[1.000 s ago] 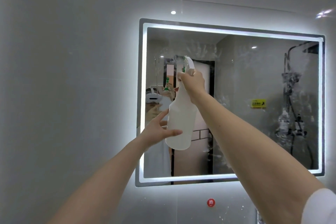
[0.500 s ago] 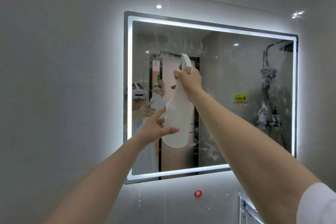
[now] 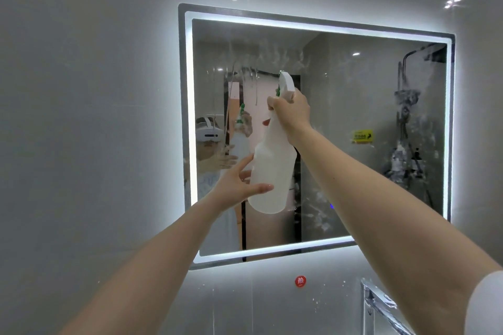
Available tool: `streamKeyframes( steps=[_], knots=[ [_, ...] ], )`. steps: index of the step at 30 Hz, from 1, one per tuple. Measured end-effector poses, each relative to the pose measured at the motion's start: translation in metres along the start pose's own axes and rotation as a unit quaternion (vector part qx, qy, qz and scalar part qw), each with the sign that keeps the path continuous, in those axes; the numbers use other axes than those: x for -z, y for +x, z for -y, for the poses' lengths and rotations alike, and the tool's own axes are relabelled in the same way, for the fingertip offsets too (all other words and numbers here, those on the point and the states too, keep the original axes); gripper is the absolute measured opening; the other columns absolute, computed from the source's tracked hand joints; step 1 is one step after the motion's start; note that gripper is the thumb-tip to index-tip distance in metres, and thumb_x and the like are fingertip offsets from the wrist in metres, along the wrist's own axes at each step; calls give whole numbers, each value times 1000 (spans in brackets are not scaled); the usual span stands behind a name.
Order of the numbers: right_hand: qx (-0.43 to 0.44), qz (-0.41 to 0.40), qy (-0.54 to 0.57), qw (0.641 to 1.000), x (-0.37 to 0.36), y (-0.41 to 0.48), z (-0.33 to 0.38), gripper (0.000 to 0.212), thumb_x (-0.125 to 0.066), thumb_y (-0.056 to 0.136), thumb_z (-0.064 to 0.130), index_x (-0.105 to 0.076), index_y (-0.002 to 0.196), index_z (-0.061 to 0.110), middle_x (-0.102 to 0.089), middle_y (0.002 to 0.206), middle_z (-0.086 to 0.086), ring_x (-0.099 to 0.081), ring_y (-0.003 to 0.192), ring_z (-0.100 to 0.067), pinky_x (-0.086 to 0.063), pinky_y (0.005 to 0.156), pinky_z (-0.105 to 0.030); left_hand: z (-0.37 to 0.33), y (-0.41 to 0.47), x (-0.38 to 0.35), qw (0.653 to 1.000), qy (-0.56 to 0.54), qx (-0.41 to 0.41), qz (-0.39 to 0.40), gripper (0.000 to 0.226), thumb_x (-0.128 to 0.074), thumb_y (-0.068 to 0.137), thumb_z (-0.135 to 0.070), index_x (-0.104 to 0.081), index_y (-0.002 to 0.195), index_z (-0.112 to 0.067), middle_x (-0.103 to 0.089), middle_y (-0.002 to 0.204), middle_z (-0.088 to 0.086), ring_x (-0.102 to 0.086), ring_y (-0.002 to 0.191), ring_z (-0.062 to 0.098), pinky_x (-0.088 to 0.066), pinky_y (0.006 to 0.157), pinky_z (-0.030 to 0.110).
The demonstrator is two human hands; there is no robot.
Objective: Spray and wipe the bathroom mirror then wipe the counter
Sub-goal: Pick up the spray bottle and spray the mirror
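White plastic spray bottle [image 3: 272,171] is up in front of the lit mirror [image 3: 353,84]; right hand [image 3: 292,114] grips its neck, left hand [image 3: 239,185] rests flat-fingered against its body.

- Spray bottle [image 3: 272,171]: neck and trigger are covered by the right hand [image 3: 292,111]; only the white head top and a green edge show.
- Left hand [image 3: 236,185]: the fingers past the index go behind the bottle body.
- Mirror [image 3: 353,90]: lower right corner is masked by the right forearm [image 3: 394,212].
- Faucet [image 3: 381,304]: cut off by the bottom edge, with its right side behind the same forearm.
- Yellow sticker [image 3: 362,136], reflected in the mirror: print too small to read.
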State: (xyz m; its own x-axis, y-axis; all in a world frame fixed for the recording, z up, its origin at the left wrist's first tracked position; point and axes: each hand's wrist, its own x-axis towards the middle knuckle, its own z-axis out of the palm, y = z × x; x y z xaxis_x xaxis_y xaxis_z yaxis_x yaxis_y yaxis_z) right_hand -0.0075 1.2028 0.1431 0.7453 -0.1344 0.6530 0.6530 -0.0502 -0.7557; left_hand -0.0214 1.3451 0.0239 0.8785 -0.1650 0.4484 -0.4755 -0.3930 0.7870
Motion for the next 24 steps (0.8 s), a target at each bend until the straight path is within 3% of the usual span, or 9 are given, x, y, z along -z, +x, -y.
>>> streamKeyframes(
  steps=[4,6,10,13,19,24],
  knots=[
    [-3,2,-1,1000,16,7,-5,16,-57,71,18,-47,81,24,-56,91,-1,-68,87,-34,-57,77,-43,-5,9,-15,1000,14,4,-11,92,-82,69,-30,-29,145,-37,-62,111,-10,-63,99,9,-46,73,21],
    [-3,10,-11,1000,28,12,-8,15,-56,67,21,-48,79,21,-56,88,-3,-68,88,-35,-56,75,-42,-9,15,-28,1000,15,2,-17,90,-82,69,-29,-31,143,-37,-61,105,-14,-62,94,2,-47,69,16],
    [-3,37,-17,999,57,25,-18,19,-56,62,26,-46,76,18,-54,85,-4,-68,86,-36,-53,65,-37,-11,26,-61,999,9,12,-31,100,-88,55,-44,-35,140,-44,-64,118,-5,-64,101,10,-51,91,34],
    [0,51,-15,999,78,31,-23,19,-57,63,25,-45,79,20,-53,83,-2,-68,82,-33,-46,61,-31,-13,33,-83,999,4,15,-42,100,-88,57,-42,-35,141,-43,-63,123,-2,-64,105,13,-49,93,35],
    [19,54,-18,998,111,39,-26,18,-57,65,22,-52,78,11,-57,77,-6,-66,80,-38,-56,78,-48,-26,40,-114,998,-1,25,-58,103,-89,56,-43,-34,143,-43,-63,124,-4,-65,104,10,-50,94,34],
    [12,64,-24,998,141,40,-26,7,-56,71,14,-49,74,11,-54,76,-5,-61,61,-23,-52,54,-31,-40,39,-142,998,-1,28,-58,100,-88,62,-35,-32,145,-38,-63,124,-2,-65,104,11,-50,93,33]
  ],
)
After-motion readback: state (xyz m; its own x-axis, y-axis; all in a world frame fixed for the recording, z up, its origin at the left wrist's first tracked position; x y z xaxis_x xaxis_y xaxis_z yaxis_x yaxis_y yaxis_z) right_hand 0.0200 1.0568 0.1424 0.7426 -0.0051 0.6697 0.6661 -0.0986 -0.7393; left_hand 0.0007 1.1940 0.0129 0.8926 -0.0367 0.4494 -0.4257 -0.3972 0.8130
